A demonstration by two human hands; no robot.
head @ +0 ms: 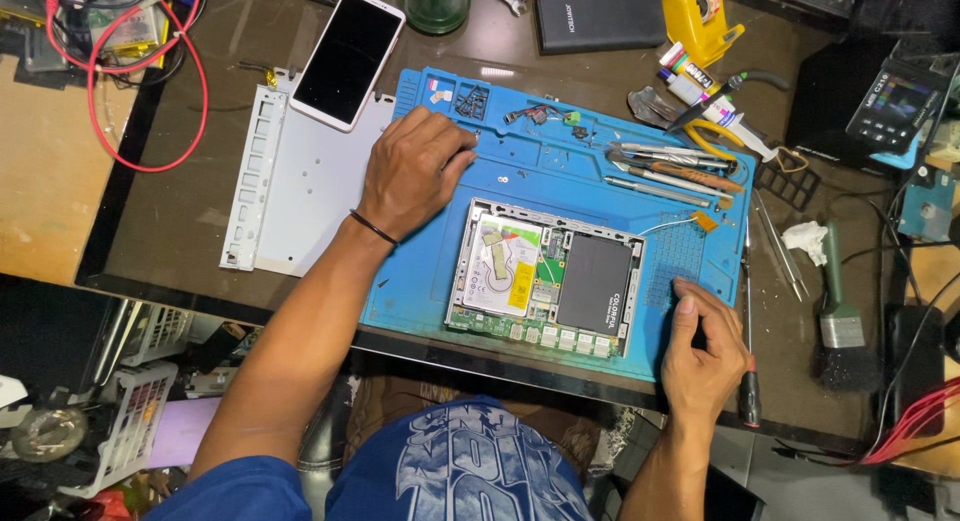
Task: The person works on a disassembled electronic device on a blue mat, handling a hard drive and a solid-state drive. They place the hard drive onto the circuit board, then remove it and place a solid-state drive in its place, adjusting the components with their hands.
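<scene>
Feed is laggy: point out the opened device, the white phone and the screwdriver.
opened device (545, 278), head view, on its black drive cover.
white phone (348, 57), head view, middle of its dark screen.
screwdriver (749, 396), head view, on its black-and-red handle.

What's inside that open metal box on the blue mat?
Inside the open metal box sit a black flat drive, a silver drive and a green circuit board. Whatever lies beneath them is hidden.

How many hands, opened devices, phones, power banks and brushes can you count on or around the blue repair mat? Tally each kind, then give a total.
Hands: 2, left hand and right hand
Opened devices: 1, opened device on the blue mat
Phones: 1, white phone
Power banks: 1, black power bank
Brushes: 1, brush
Total: 6
</scene>
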